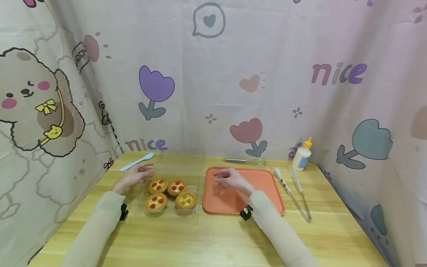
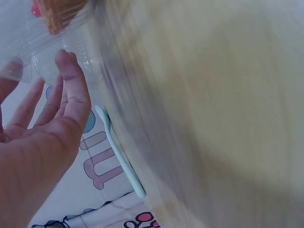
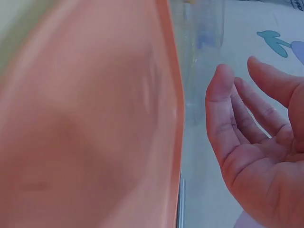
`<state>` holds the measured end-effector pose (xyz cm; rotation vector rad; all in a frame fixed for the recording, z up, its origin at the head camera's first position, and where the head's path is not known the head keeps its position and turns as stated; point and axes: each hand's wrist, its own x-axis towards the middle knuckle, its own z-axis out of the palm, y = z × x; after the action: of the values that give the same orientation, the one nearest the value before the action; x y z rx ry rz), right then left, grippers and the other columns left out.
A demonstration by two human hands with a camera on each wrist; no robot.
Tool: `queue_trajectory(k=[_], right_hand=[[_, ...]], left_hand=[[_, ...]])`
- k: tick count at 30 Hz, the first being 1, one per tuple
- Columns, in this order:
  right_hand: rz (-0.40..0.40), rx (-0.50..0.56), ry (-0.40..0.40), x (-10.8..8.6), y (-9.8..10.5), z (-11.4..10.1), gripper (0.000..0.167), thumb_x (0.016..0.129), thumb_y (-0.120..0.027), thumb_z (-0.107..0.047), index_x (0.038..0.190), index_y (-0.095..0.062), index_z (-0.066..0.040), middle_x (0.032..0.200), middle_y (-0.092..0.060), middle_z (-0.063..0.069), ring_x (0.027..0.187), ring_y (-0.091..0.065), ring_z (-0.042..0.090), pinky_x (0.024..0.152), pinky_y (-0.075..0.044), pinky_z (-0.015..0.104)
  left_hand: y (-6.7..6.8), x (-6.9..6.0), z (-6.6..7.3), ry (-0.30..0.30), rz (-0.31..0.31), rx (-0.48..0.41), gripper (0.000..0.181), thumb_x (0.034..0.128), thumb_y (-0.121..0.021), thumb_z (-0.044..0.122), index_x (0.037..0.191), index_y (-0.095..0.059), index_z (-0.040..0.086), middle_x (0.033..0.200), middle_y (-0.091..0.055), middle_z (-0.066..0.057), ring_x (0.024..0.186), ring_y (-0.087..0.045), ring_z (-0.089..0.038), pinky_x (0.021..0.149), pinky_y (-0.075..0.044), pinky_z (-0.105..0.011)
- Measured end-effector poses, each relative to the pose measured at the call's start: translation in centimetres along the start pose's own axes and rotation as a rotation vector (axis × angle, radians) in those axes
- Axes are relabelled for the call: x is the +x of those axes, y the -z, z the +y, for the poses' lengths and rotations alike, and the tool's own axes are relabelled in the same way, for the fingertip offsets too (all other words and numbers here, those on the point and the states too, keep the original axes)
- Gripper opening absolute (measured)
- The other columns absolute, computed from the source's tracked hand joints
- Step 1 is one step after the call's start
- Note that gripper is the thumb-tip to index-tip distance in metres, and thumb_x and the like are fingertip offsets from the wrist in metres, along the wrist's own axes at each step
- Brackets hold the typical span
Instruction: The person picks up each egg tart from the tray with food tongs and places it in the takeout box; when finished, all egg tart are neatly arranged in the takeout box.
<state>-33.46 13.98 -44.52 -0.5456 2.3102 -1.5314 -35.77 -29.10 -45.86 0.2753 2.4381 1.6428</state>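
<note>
A clear plastic clamshell box (image 1: 199,213) stands with its lid raised at the back. Several small round tarts (image 1: 156,202) sit inside, most with red spots, one with yellow wedges. My left hand (image 1: 135,175) is at the box's left side, fingers relaxed and gripping nothing; whether the fingertips touch the plastic I cannot tell. Over the left part of an orange tray (image 1: 263,187) hovers my right hand (image 1: 235,179), its fingers loosely bent with nothing in them. The right wrist view shows the same right hand (image 3: 259,137) beyond the tray's rim.
A light blue spoon (image 1: 137,162) lies at the back left. Behind the tray is a whisk (image 1: 245,160). To the right lie tongs (image 1: 300,207) with pale tips, and a white squeeze bottle (image 1: 301,157) with a yellow nozzle stands near the printed curtain (image 1: 207,74).
</note>
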Motion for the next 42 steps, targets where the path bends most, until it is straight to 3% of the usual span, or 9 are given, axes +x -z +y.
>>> queue_trajectory(k=[3, 9, 15, 22, 25, 29, 35, 42], right_hand=[[-0.014, 0.006, 0.028, 1.2, -1.2, -0.3, 0.041, 0.097, -0.061, -0.011, 0.134, -0.055, 0.004, 0.132, -0.060, 0.023, 0.109, -0.065, 0.034, 0.087, -0.058, 0.043], [0.027, -0.043, 0.043, 3.0, -3.2, -0.7, 0.039, 0.096, -0.062, -0.013, 0.134, -0.058, -0.003, 0.125, -0.065, 0.014, 0.113, -0.062, 0.026, 0.093, -0.056, 0.041], [0.027, 0.040, 0.030, 4.1, -4.1, -1.3, 0.043, 0.098, -0.058, -0.009, 0.141, -0.051, -0.004, 0.140, -0.054, 0.020, 0.123, -0.056, 0.033, 0.096, -0.055, 0.046], [0.013, 0.099, 0.004, 4.9, -4.1, -1.7, 0.046, 0.100, -0.054, -0.007, 0.144, -0.045, 0.000, 0.148, -0.043, 0.024, 0.124, -0.056, 0.037, 0.098, -0.054, 0.047], [0.030, 0.097, 0.000, 5.1, -4.1, -1.7, 0.045, 0.101, -0.053, -0.008, 0.144, -0.045, 0.001, 0.149, -0.043, 0.024, 0.126, -0.054, 0.037, 0.099, -0.053, 0.045], [0.091, 0.089, 0.013, 5.4, -4.2, -1.8, 0.041, 0.100, -0.053, -0.007, 0.140, -0.050, 0.002, 0.145, -0.048, 0.024, 0.127, -0.054, 0.035, 0.100, -0.053, 0.044], [0.227, 0.061, 0.020, 6.0, -4.5, -1.9, 0.035, 0.098, -0.057, -0.006, 0.131, -0.059, 0.004, 0.131, -0.060, 0.024, 0.116, -0.062, 0.034, 0.092, -0.057, 0.043], [0.361, 0.228, -0.029, 6.8, -4.8, -2.2, 0.027, 0.096, -0.059, -0.002, 0.122, -0.064, 0.007, 0.113, -0.068, 0.023, 0.098, -0.069, 0.032, 0.084, -0.060, 0.045]], left_hand=[[-0.1, 0.0, -0.1, -0.011, 0.007, 0.014, 0.057, 0.1033, -0.051, 0.024, 0.149, -0.032, -0.005, 0.146, -0.040, -0.033, 0.121, -0.055, -0.041, 0.093, -0.056, -0.045], [-0.1, 0.5, 0.0, -0.027, 0.041, 0.026, 0.051, 0.1026, -0.051, 0.016, 0.144, -0.037, -0.010, 0.143, -0.041, -0.035, 0.118, -0.055, -0.045, 0.091, -0.057, -0.044], [0.0, 1.2, 0.1, 0.003, 0.070, 0.048, 0.050, 0.1005, -0.055, 0.014, 0.141, -0.042, -0.012, 0.139, -0.048, -0.034, 0.112, -0.061, -0.036, 0.088, -0.059, -0.036], [-0.2, 1.4, 0.7, 0.027, 0.080, 0.001, 0.050, 0.0989, -0.058, 0.011, 0.140, -0.042, -0.012, 0.140, -0.046, -0.034, 0.104, -0.066, -0.015, 0.093, -0.056, -0.031], [-0.1, 1.3, 0.8, 0.022, 0.081, -0.017, 0.051, 0.0989, -0.058, 0.010, 0.141, -0.041, -0.013, 0.142, -0.044, -0.034, 0.109, -0.065, -0.021, 0.096, -0.055, -0.032], [0.1, 1.4, 1.0, 0.020, 0.094, -0.016, 0.050, 0.0988, -0.057, 0.009, 0.140, -0.041, -0.013, 0.141, -0.045, -0.034, 0.114, -0.063, -0.029, 0.095, -0.056, -0.031], [0.0, 1.7, 1.2, 0.030, 0.133, -0.014, 0.048, 0.0976, -0.059, 0.009, 0.139, -0.044, -0.011, 0.139, -0.048, -0.032, 0.103, -0.067, -0.018, 0.087, -0.058, -0.024], [-0.3, 1.9, 1.2, -0.044, 0.169, -0.107, 0.057, 0.0947, -0.060, 0.000, 0.144, -0.033, -0.011, 0.133, -0.046, -0.036, 0.092, -0.069, -0.013, 0.083, -0.060, -0.028]])
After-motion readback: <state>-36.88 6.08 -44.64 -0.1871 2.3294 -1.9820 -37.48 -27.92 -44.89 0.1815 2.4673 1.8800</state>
